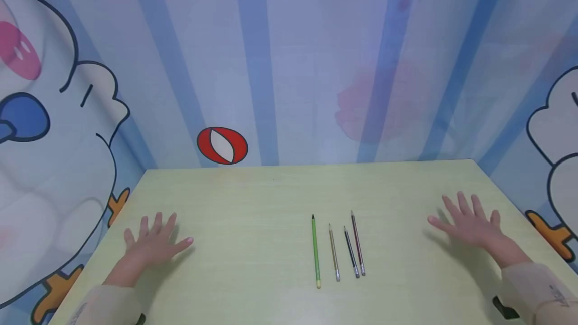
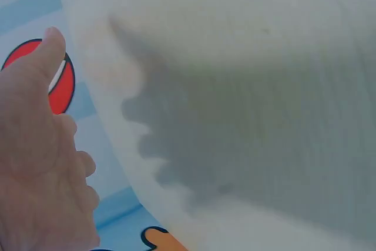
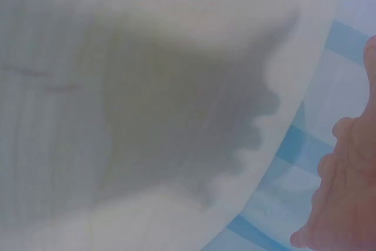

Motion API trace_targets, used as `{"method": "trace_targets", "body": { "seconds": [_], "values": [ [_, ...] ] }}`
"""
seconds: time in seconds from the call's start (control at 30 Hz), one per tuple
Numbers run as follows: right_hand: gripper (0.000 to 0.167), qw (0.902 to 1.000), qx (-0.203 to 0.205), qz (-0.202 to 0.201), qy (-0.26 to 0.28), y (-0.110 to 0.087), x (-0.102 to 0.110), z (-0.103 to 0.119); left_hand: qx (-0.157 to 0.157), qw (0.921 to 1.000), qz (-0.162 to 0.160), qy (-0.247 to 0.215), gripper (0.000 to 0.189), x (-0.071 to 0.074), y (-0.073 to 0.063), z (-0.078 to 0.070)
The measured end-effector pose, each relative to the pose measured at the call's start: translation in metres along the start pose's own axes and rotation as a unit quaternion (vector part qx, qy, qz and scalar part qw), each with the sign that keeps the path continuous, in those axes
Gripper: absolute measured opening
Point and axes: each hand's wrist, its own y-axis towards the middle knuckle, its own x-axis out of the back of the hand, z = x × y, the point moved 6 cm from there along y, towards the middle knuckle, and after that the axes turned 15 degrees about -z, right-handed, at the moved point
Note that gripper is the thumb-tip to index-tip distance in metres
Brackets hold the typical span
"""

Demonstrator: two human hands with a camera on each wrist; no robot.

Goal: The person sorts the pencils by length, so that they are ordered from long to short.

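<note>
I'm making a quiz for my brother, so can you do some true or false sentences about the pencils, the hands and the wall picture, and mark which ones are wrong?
1. Four pencils lie on the table. True.
2. The left hand is holding a pencil. False: it holds nothing, and its fingers are spread.
3. The right hand has its fingers spread. True.
4. The green pencil is the farthest right of the four. False: it is the farthest left.
5. A red-and-white ball picture shows on the backdrop behind the table. True.
</note>
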Motion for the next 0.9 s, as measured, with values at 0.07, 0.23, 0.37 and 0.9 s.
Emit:
{"method": "trace_targets", "body": {
  "seconds": [0.07, 0.23, 0.37, 0.9],
  "values": [
    [0.093, 1.0, 0.001, -0.006, -0.004, 0.002, 0.004, 0.004, -0.008, 0.9999, -0.008, -0.008, 0.102, 0.003, 0.001, -0.007],
    [0.094, 0.9998, 0.01, -0.017, -0.009, 0.003, 0.009, 0.02, -0.028, 0.9992, -0.025, -0.015, 0.101, 0.004, 0.003, -0.031],
    [0.092, 0.9994, 0.026, -0.022, -0.008, 0.001, 0.005, 0.035, -0.048, 0.9981, -0.037, -0.002, 0.099, -0.002, 0.004, -0.051],
    [0.091, 0.992, 0.091, -0.078, 0.038, -0.002, 0.011, 0.108, -0.17, 0.9757, -0.134, -0.036, 0.072, 0.0, -0.009, -0.146]
  ]
}}
